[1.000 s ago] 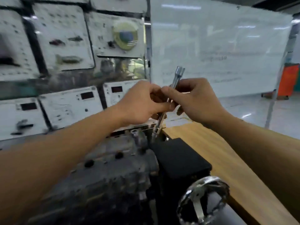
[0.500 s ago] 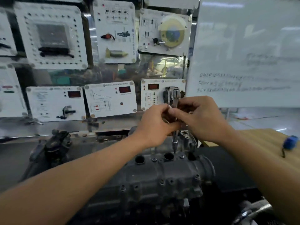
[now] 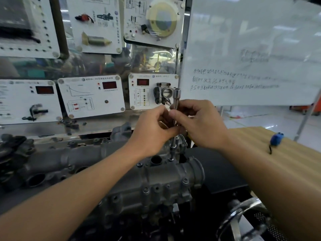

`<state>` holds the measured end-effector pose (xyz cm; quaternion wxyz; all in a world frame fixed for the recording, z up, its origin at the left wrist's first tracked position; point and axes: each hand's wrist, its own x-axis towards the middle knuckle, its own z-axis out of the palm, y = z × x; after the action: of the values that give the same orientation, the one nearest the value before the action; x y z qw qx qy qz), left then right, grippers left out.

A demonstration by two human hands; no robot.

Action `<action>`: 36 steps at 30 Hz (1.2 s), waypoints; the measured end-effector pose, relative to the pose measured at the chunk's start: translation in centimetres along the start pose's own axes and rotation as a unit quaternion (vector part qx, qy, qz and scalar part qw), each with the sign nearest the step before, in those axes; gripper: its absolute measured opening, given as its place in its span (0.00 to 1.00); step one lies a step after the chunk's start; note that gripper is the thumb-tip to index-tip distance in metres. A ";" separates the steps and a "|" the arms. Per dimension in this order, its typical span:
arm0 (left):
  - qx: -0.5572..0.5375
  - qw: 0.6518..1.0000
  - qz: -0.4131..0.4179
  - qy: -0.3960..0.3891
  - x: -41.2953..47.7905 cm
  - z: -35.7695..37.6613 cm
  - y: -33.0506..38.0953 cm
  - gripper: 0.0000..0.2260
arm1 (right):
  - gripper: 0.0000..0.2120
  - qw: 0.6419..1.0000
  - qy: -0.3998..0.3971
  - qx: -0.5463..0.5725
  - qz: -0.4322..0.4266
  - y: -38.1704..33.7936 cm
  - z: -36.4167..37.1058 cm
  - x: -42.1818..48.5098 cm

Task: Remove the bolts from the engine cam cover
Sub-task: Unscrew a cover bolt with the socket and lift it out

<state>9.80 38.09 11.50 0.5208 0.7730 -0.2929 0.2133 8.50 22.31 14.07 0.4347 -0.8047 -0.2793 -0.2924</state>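
Now left hand [image 3: 152,131], right hand [image 3: 201,126] pinch upright socket wrench [image 3: 177,99] on cam cover [image 3: 156,181].

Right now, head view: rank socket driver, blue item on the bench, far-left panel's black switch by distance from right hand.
1. socket driver: pinched in the right hand.
2. blue item: on the bench, to its right.
3. black switch: far left, on the panel.

Automotive training workshop, sensor panels [image 3: 91,97], whiteboard [image 3: 251,49]
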 end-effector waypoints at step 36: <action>0.160 0.985 0.068 0.007 -1.1 0.6 0.5 0.14 | 0.10 0.962 0.252 0.092 0.053 -1.2 3.4 -1.9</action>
<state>8.69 37.68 10.90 0.3765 0.8231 -0.3037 0.2976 7.19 25.38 11.84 0.5782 -0.6750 -0.1430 -0.4355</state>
